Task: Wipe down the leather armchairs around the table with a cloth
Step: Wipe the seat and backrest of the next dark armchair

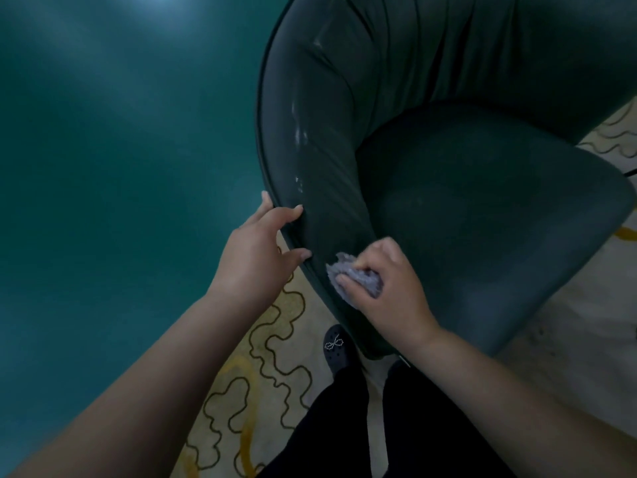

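Nearest me, my right hand (382,288) has its fingers curled round the cloth (348,276), a small bunched lilac wad pressed against the inner side of the armchair (482,219) near the front end of its arm. The cloth looks soft and light, so I judge it will crumple to any curve; gripping it balled up, as here, should keep it from slipping out under pressure. Just beyond, my left hand (262,246) holds the piped rim (265,139) of the chair's arm, thumb and one finger lying over the inner face and the rest behind the edge. That rim looks like the firmest place to steady the chair. The dark green leather seems smooth, pleated and a little yielding, probably slick where it shines. Farther up the arm, pale streaks (300,139) show on the leather. To the left lies the wide green table (120,150), and below is patterned carpet (269,374).
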### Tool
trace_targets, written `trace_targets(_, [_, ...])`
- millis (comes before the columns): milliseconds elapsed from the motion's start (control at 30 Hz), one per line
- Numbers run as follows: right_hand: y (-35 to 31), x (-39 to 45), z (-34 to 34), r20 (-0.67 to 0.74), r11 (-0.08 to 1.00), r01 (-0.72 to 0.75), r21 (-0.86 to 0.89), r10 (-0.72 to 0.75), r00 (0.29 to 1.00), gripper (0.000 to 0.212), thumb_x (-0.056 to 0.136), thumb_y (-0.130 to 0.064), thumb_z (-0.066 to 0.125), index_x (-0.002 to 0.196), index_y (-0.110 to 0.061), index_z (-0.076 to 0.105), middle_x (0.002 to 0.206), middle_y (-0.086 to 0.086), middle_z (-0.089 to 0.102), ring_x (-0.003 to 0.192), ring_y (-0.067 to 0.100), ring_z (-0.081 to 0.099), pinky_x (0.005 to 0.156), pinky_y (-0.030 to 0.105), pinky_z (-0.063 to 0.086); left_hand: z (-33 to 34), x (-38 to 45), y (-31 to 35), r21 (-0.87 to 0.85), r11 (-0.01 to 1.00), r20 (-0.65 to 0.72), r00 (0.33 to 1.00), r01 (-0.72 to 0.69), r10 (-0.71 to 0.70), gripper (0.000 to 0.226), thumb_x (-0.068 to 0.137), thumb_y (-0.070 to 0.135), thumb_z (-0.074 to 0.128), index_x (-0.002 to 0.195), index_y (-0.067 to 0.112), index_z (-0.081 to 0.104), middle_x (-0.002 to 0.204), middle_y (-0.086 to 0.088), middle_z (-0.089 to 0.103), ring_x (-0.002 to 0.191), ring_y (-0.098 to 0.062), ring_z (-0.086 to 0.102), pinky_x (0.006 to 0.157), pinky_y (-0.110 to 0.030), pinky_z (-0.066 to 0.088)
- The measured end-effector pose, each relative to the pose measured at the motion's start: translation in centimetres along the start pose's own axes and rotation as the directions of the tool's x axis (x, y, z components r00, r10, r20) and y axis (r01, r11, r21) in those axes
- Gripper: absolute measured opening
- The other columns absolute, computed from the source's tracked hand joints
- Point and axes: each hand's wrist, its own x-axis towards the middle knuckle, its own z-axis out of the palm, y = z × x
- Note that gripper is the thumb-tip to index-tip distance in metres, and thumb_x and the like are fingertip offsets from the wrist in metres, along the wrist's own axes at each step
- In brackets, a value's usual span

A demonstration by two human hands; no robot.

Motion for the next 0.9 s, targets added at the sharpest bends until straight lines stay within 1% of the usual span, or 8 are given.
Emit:
trace_targets(100, [0.1,-0.7,-0.6,0.008,0.996,-0.076,0.056,0.075,0.997,0.018,0.078,-0.027,0.071,0.078,-0.024,0.053,0.090,-0.008,0.045,0.084,0.002,0.051,0.074,0.008,0.038,-0.1,0.2,-0.1,0.001,1.000,0.002,1.000,-0.013,0.013,0.062,0.079,0.031,0.077,0.134,0.035,0.050,0.155,-0.002,0.029,0.103,-0.018,0.062,0.083,-0.008,0.026])
trace_targets(267, [-1.4,4.1,0.7,0.008,0.997,-0.074,0.017,0.074,0.997,0.019,0.083,-0.024,0.071,0.081,-0.019,0.053,0.094,0.001,0.044,0.085,0.013,0.052,0.076,0.021,0.044,-0.1,0.5,-0.1,0.006,1.000,0.004,1.000,0.000,0.000,0.063,0.076,0.033,0.078,0.133,0.035,0.051,0.149,-0.003,0.042,0.099,-0.012,0.062,0.086,-0.014,0.032])
trace_targets(433, [-1.5,6.6,0.8,0.008,0.999,-0.030,-0.029,0.030,1.000,0.021,0.085,-0.027,0.069,0.084,-0.018,0.050,0.096,0.001,0.043,0.086,0.014,0.051,0.076,0.017,0.042,-0.1,0.5,0.2,-0.006,1.000,-0.009,1.000,0.017,-0.017,0.062,0.076,0.032,0.078,0.132,0.036,0.051,0.148,-0.001,0.043,0.090,-0.003,0.053,0.084,-0.015,0.032])
trace_targets(567, [-0.3,2.8,0.1,0.010,0.999,-0.037,0.015,0.037,0.999,0.020,0.082,-0.023,0.072,0.083,-0.019,0.052,0.096,0.000,0.044,0.087,0.009,0.051,0.079,0.017,0.043,0.3,0.3,-0.2,-0.053,0.999,-0.030,1.000,0.008,-0.009,0.062,0.074,0.031,0.080,0.130,0.039,0.053,0.149,0.005,0.041,0.085,0.006,0.043,0.076,-0.001,0.029])
trace_targets(633, [-0.1,2.1,-0.1,0.004,0.999,-0.050,0.004,0.050,0.999,0.022,0.081,-0.021,0.072,0.085,-0.022,0.051,0.097,-0.002,0.043,0.089,0.007,0.051,0.081,0.014,0.040,0.4,0.4,-0.6,-0.105,0.994,-0.050,0.999,-0.005,0.000,0.062,0.073,0.028,0.082,0.128,0.038,0.055,0.149,0.006,0.040,0.101,0.005,0.049,0.075,0.008,0.027])
trace_targets(700, [-0.4,2.6,0.2,-0.008,0.999,-0.043,-0.008,0.043,0.999,0.023,0.081,-0.021,0.073,0.085,-0.024,0.050,0.098,-0.003,0.043,0.091,0.010,0.051,0.084,0.016,0.041,0.5,0.4,-0.9,-0.133,0.991,-0.067,0.998,-0.024,0.016,0.064,0.071,0.028,0.083,0.128,0.038,0.056,0.150,0.004,0.038,0.124,-0.006,0.048,0.097,-0.005,0.035])
trace_targets(767, [-1.1,4.0,0.9,-0.038,0.999,-0.034,-0.002,0.034,0.999,0.023,0.082,-0.020,0.073,0.086,-0.024,0.050,0.098,-0.002,0.043,0.093,0.013,0.051,0.086,0.022,0.044,0.3,0.6,-1.1,-0.163,0.986,-0.064,0.998,-0.033,0.022,0.066,0.071,0.028,0.083,0.130,0.035,0.055,0.149,0.006,0.038,0.125,-0.010,0.048,0.105,-0.029,0.041])
trace_targets(900, [-2.6,7.9,2.1,-0.100,0.997,-0.078,0.006,0.079,0.992,0.021,0.082,-0.023,0.072,0.086,-0.021,0.051,0.100,0.000,0.043,0.094,0.015,0.052,0.087,0.031,0.047,-1.0,2.0,-2.1,-0.235,0.969,-0.050,0.997,-0.075,0.065,0.068,0.077,0.026,0.078,0.137,0.033,0.047,0.146,0.009,0.036,0.111,-0.004,0.054,0.093,-0.023,0.048])
